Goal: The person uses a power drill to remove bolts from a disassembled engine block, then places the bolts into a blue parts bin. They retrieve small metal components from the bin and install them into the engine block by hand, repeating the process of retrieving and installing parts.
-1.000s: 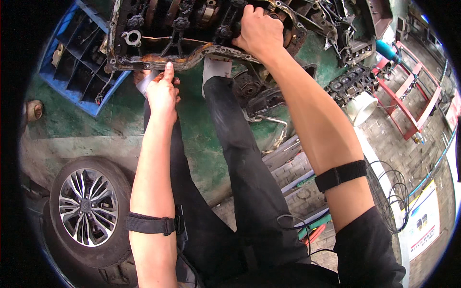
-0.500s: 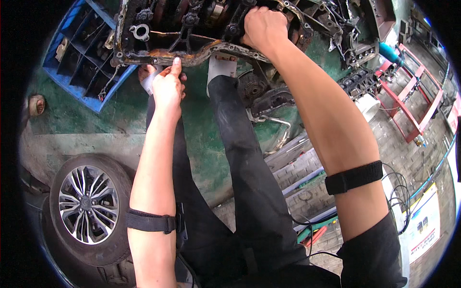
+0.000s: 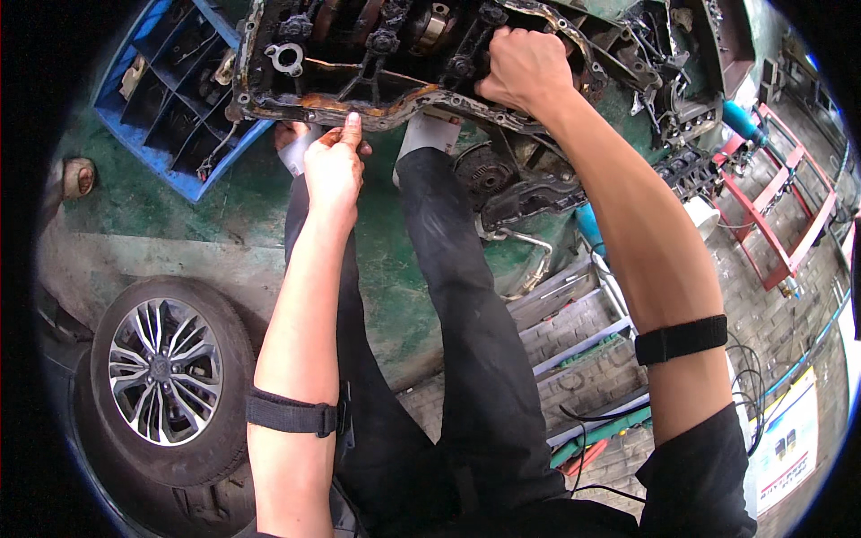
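An oily engine block with its crankshaft side facing up lies at the top of the view. My left hand grips its near rim, thumb on top and fingers curled beneath. Over the block's right part, my right hand is closed with the knuckles up, at the inner edge of the rim; its fingertips are hidden inside. A round metal ring shows in the block's left corner, and a shiny crankshaft journal sits near the top middle.
A blue divided bin with small parts stands left of the block. A wheel lies at lower left. Greasy engine parts rest on the green floor by my legs. At right are a red metal frame and black cables.
The whole view has shifted, so the block and both hands appear slightly further right and lower. Both hands keep about the same places on the block.
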Available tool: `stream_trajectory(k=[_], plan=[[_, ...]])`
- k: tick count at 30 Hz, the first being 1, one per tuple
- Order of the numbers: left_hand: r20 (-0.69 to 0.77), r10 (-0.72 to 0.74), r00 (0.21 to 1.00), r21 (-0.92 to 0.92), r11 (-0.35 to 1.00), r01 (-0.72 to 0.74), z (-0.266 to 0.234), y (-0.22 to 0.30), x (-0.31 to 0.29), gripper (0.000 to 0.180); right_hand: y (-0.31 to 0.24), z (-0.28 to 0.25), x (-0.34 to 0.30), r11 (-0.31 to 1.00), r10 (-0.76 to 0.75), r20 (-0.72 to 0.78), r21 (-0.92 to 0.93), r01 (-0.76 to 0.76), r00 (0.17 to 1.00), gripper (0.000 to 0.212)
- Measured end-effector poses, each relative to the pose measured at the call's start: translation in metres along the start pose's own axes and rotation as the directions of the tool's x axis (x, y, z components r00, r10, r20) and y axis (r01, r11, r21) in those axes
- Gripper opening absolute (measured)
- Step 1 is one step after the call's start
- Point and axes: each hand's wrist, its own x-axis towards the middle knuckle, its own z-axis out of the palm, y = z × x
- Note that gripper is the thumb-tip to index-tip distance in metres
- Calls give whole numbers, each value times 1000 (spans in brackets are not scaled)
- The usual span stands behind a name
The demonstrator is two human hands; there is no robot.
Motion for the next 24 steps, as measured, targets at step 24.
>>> stream_trajectory(k=[24], plan=[[-7,-12,1000,-29,999,12,1,-1,-1,33,10,0,-10,999,0,-79,45,4,997,55]])
